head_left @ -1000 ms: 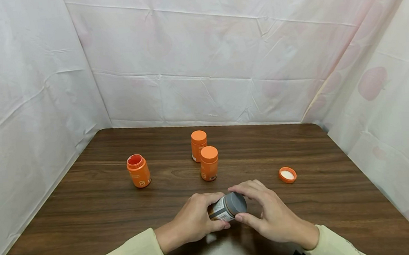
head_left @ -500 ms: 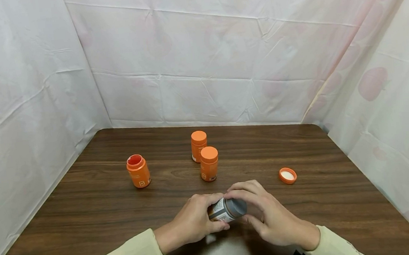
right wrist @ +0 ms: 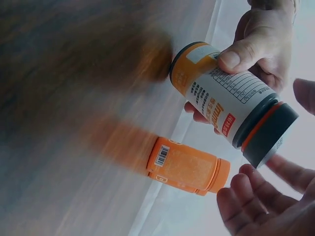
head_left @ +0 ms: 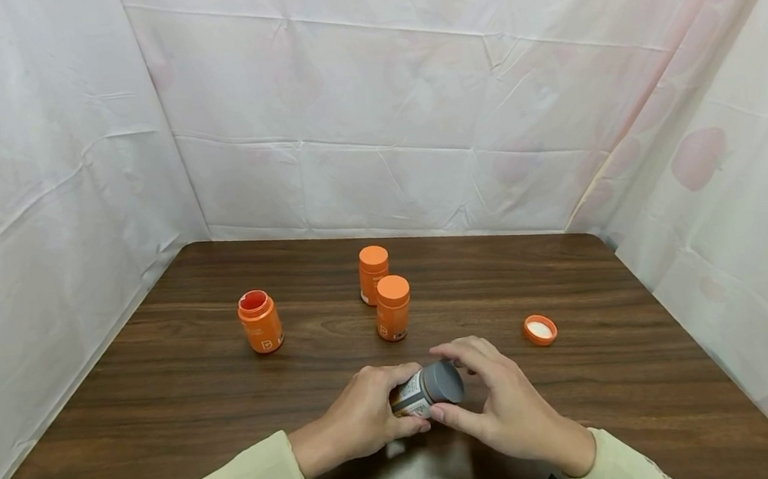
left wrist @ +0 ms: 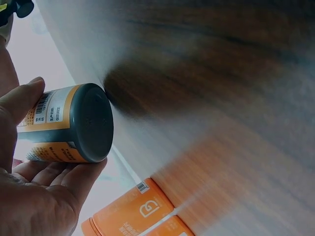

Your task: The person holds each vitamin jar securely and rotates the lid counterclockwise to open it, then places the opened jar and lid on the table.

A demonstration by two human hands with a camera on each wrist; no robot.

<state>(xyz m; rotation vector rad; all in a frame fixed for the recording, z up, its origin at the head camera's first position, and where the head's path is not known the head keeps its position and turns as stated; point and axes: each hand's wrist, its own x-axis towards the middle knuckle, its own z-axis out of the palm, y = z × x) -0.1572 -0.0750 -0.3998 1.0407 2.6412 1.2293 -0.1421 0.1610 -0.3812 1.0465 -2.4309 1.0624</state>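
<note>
My left hand (head_left: 366,415) grips a supplement bottle (head_left: 411,397) with an orange and white label, thumb on one side and fingers on the other. The bottle lies tilted, its dark grey lid (head_left: 444,382) toward my right hand. In the right wrist view an orange band (right wrist: 263,124) shows just under the lid. My right hand (head_left: 507,405) is spread around the lid; its fingers (right wrist: 261,184) stand loose beside it, and the thumb is apart on the other side. The left wrist view shows the bottle's dark base (left wrist: 93,123).
An orange bottle (head_left: 264,332) without a lid stands at the left. Two lidded orange bottles stand beyond my hands, a nearer one (head_left: 393,316) and one behind (head_left: 372,271). An orange lid (head_left: 539,330) lies upturned at the right. White sheeting (head_left: 371,102) surrounds the wooden table (head_left: 165,415).
My right fingers have turned round over the lid and then back, and are now spread off it, the thumb further left. The left hand and the bottle have barely moved.
</note>
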